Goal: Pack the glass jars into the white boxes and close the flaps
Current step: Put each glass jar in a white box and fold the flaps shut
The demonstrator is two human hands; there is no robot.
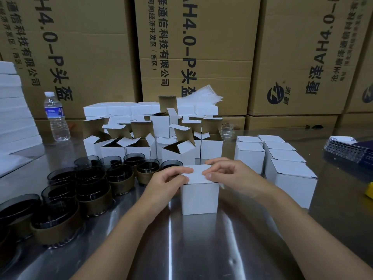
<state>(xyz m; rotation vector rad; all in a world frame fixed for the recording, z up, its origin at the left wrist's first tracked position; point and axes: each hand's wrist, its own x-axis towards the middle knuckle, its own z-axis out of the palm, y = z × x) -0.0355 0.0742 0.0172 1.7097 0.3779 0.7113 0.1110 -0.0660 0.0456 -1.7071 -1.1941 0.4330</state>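
A small white box (199, 197) stands upright on the steel table in front of me, its top flap folded down. My left hand (167, 182) holds the box's left top edge, fingers curled over the lid and thumb against its side. My right hand (232, 174) grips the right top edge, fingertips on the lid. Several dark glass jars (92, 190) with brown sleeves crowd the table to the left. Several open white boxes (141, 144) with raised flaps stand behind. Closed white boxes (282, 166) sit in rows at the right.
A water bottle (56, 116) stands at the back left beside stacked white foam sheets (14, 118). A clear glass (228, 131) sits behind the closed boxes. Dark flat cards (347, 150) lie at the far right. Large brown cartons (201, 53) wall the back.
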